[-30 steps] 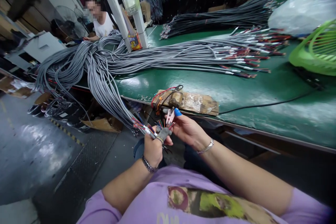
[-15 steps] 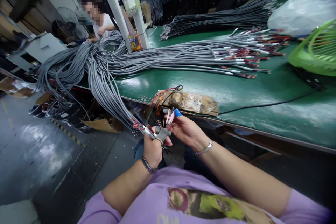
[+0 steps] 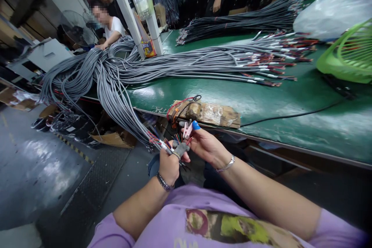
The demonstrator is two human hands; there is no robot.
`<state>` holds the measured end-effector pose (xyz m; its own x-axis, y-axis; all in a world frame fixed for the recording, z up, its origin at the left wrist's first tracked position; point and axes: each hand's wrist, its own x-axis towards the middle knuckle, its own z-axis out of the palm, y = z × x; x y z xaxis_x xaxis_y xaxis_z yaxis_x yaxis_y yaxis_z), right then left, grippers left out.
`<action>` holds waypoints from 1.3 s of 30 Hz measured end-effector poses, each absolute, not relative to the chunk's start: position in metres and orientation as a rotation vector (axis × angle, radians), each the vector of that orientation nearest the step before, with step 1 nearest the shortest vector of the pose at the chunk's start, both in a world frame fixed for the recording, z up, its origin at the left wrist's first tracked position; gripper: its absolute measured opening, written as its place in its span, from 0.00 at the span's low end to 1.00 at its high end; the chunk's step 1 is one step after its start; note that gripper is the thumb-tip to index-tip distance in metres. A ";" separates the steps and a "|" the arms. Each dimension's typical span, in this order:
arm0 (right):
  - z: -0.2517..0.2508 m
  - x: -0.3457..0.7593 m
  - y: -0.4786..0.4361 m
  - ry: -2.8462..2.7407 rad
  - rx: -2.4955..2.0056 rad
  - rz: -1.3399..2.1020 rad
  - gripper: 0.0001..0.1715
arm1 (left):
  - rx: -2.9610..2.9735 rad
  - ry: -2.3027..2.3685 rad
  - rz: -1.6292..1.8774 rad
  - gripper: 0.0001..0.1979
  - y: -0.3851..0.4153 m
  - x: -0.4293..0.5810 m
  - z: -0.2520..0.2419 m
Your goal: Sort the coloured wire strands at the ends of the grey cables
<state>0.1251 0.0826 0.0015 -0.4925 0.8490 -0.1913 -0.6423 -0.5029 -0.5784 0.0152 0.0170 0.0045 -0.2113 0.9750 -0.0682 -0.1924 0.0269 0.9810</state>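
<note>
My left hand [image 3: 170, 164], a grey cover on its thumb, is closed around the end of a grey cable [image 3: 166, 146] with a white sleeve. Thin coloured wires [image 3: 177, 137] fan out above that thumb. Blue wrapping covers a fingertip of my right hand [image 3: 205, 145]. Pinched in this hand is a small pale pink clip [image 3: 187, 130], close to the wire ends by the left thumb. My fingers partly hide the clip's lower part. A hanging bundle of grey cables [image 3: 116, 102] runs down from the table to my left hand.
A wooden board [image 3: 223, 115] with wires attached lies at the edge of the green table [image 3: 279, 131]. Behind it stretch grey cables [image 3: 186, 62] and a black cable bundle [image 3: 241, 23]. A green basket-like object [image 3: 348, 54] and plastic bag [image 3: 334, 11] are right. Two people stand beyond.
My hands stay almost in place, with the clip still in the right one. The co-worker at left has stretched an arm down to the cables; the person at the back has shifted left.
</note>
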 end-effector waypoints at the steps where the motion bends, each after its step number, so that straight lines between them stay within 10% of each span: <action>1: 0.002 0.125 0.083 -0.550 -0.581 2.061 0.18 | 0.929 1.238 1.413 0.14 0.017 0.015 0.005; 39: 0.003 0.148 0.058 -1.348 -0.746 1.749 0.18 | 1.160 1.223 1.248 0.15 0.005 0.001 -0.002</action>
<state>0.1484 0.0579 0.0030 -0.5158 0.8566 0.0136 -0.2317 -0.1242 -0.9648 0.0008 0.0051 -0.0021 -0.0426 0.9990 -0.0099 -0.0302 0.0086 0.9995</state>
